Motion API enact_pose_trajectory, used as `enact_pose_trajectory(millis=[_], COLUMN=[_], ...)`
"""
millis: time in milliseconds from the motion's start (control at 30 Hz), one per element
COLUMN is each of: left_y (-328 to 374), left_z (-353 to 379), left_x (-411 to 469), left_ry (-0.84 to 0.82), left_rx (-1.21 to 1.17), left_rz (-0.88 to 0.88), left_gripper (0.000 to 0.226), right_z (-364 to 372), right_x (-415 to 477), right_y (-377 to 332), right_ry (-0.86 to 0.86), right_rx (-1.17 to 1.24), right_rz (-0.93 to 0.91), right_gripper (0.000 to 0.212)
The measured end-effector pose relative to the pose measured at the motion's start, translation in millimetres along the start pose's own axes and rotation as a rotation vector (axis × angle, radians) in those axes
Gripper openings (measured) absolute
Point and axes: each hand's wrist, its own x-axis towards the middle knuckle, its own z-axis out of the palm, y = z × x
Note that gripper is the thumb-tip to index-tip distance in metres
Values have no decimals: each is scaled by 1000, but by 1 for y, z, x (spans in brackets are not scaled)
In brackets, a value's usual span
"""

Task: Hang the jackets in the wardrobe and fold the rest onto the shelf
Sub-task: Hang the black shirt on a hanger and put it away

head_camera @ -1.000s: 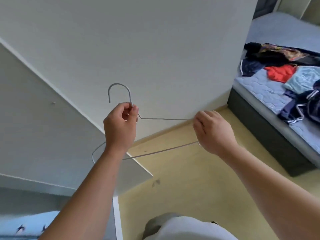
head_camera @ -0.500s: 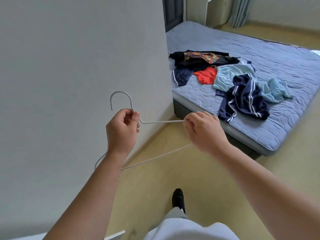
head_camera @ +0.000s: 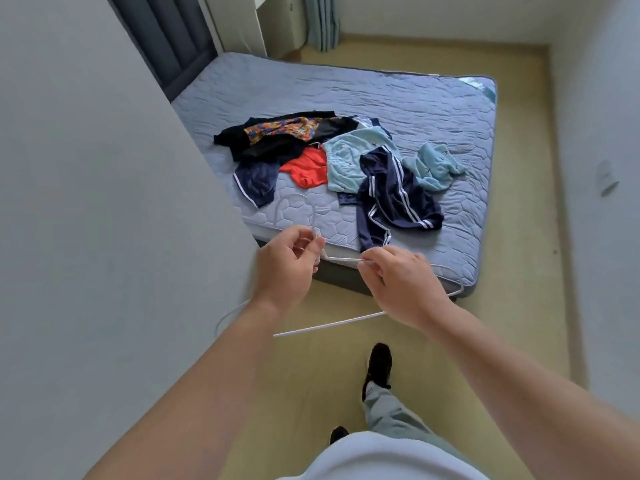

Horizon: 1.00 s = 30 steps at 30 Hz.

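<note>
Right now my left hand [head_camera: 287,265] pinches the wire hanger [head_camera: 341,259] just under its hook. My right hand [head_camera: 401,285] pinches the upper wire a little further along, so the frame sits level and open in front of me, ready, I judge, to take a jacket. Both hands hold it above the floor [head_camera: 519,306], at the near corner of the bed [head_camera: 381,91].

The navy jacket [head_camera: 391,199] with white stripes lies crumpled on the bed close to that corner, one sleeve trailing toward the edge. Behind it, a heap of other clothes [head_camera: 311,147] in black, orange and pale blue waits for folding.

The bed is a bare quilted mattress, grey-blue. A plain grey wall [head_camera: 86,237] runs along its left side, a curtain [head_camera: 322,22] hangs beyond its far end, and yellowish flooring surrounds it.
</note>
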Motion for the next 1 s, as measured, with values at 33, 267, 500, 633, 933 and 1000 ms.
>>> enact_pose_trajectory(millis=[33, 267, 500, 633, 933, 1000], left_y=[0, 1, -9, -23, -58, -68], left_z=[13, 79, 95, 96, 118, 121], left_x=[16, 131, 233, 283, 386, 407], left_ry=[-43, -223, -456, -417, -551, -623], left_rx=[6, 173, 484, 654, 681, 671], left_rz=[14, 80, 132, 135, 131, 144], left_gripper=[8, 16, 21, 16, 18, 18], right_z=[1, 3, -10, -11, 2, 9], right_x=[13, 118, 200, 233, 303, 322], right_y=[8, 61, 113, 132, 144, 134], right_ry=[10, 11, -24, -46, -30, -49], right_rx=[9, 81, 238, 254, 329, 309], right_rz=[14, 46, 147, 223, 417, 436], right_gripper=[27, 23, 18, 18, 13, 21])
